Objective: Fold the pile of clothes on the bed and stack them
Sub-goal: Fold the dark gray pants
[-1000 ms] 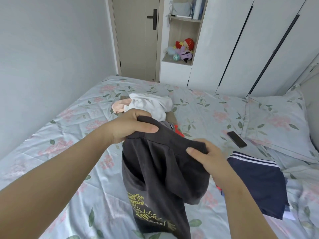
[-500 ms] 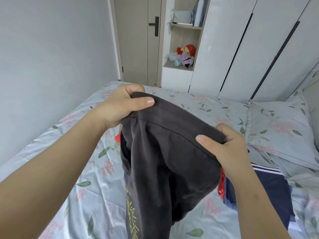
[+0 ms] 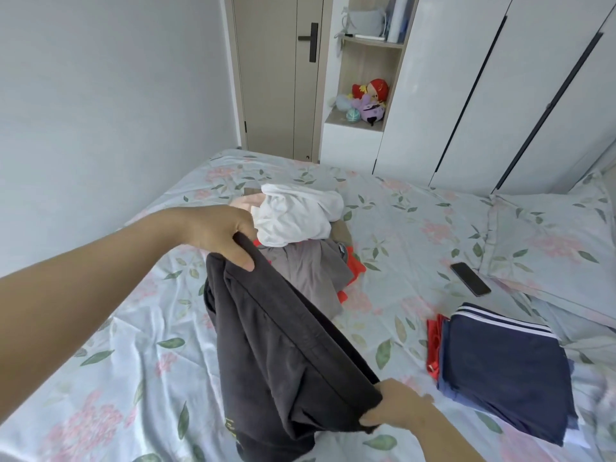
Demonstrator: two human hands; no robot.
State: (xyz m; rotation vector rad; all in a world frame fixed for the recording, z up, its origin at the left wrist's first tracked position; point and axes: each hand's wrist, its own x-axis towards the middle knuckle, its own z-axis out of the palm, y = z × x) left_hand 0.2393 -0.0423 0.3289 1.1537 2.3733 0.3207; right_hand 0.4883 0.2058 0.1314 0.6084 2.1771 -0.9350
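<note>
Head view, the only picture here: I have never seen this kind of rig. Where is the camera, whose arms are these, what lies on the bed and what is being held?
There is no machine. The camera sits on a person's head and looks forward and down, so the two arms reaching in are that person's own. The left hand and the right hand each have a grip on an edge of a dark grey garment, which hangs between them over the bed. Behind it lies the unfolded pile, with a white piece on top. To the right, a folded navy garment sits on a red garment. A black phone lies near the pillow. Further back are a door, a shelf of plush toys and white wardrobes.
</note>
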